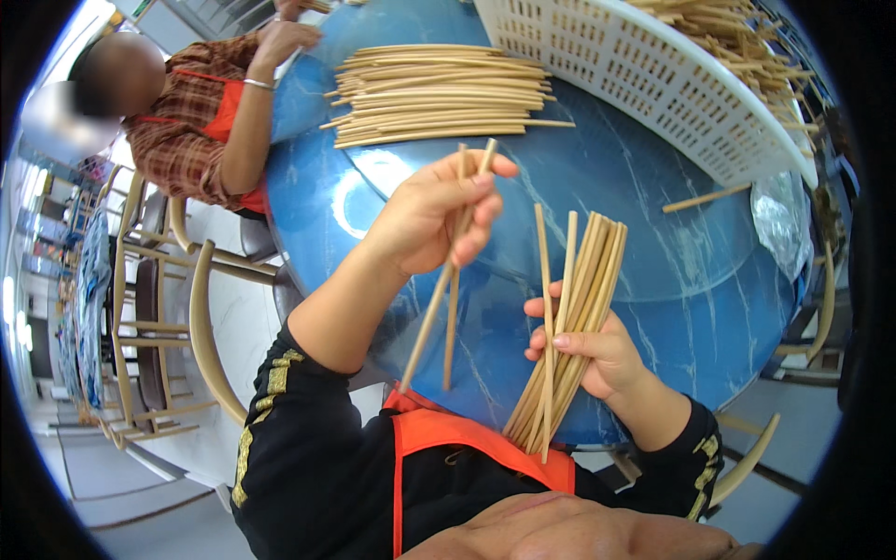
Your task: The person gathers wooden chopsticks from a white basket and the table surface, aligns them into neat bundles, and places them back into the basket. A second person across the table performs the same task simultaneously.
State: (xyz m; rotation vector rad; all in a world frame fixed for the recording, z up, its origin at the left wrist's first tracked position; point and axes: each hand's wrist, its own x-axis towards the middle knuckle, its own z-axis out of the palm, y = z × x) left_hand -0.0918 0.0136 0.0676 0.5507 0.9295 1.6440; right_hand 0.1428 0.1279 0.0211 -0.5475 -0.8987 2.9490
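My left hand [441, 210] is raised over the blue table and pinches two thin wooden sticks [428, 329], which slant down toward my body and cross near the fingers. To its right, lower in the view, my right hand [595, 350] grips a bundle of similar wooden sticks [591, 273]. Two sticks of that bundle stand a little apart on its left side, between thumb and fingers. Beyond my left hand, a pile of wooden sticks [441, 94] lies on the table in a roughly parallel layer, one end jutting out to the right.
A white perforated plastic basket [630, 77] heaped with sticks stands at the far right of the blue table [686, 343]. A loose stick [707, 197] and a clear plastic bag [780, 224] are near it. Another person [203, 126] sits at the left; chairs [210, 336] surround the table.
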